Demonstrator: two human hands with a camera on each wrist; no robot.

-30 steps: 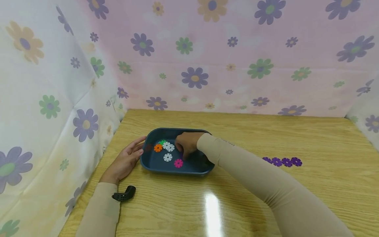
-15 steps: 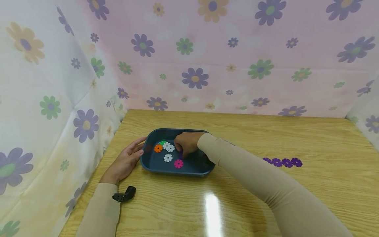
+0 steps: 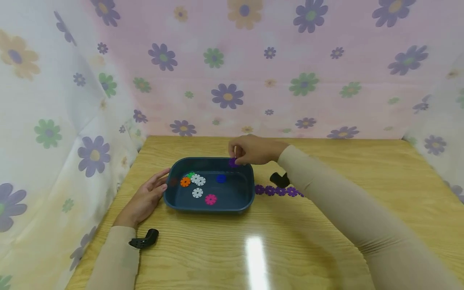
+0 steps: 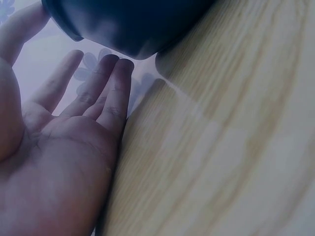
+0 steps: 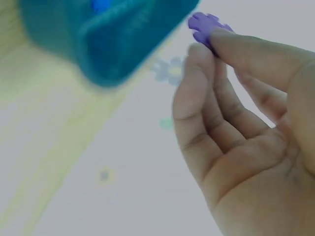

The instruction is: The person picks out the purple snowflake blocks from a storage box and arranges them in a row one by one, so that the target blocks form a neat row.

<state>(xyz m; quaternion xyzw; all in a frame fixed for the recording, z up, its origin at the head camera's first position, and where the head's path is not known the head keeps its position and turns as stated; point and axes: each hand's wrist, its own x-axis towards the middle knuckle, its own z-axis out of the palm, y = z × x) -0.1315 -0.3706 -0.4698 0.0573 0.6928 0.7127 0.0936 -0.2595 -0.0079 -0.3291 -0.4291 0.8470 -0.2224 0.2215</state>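
Observation:
My right hand (image 3: pixel 258 150) pinches a purple snowflake disc (image 5: pixel 203 23) between thumb and fingertips, just above the back right of a dark blue tray (image 3: pixel 210 210). Inside the tray lie a blue disc (image 3: pixel 220 178), a pink disc (image 3: pixel 211 199), an orange disc (image 3: pixel 185 181), a green disc (image 3: pixel 190 175) and several white discs (image 3: pixel 197 193). With fingers loosely extended, my left hand (image 3: pixel 142 201) rests at the tray's left end; in the left wrist view its thumb touches the tray wall.
A row of purple discs (image 3: pixel 270 191) lies on the wooden table (image 3: pixel 203 249) right of the tray, partly behind the right wrist's black camera mount (image 3: pixel 279 179). Flower-patterned cloth (image 3: pixel 250 112) stands behind the table and at both sides.
My right hand has lifted out of the tray, up and to the right, with the purple disc. The blue disc in the tray is uncovered. The head view has shifted slightly right.

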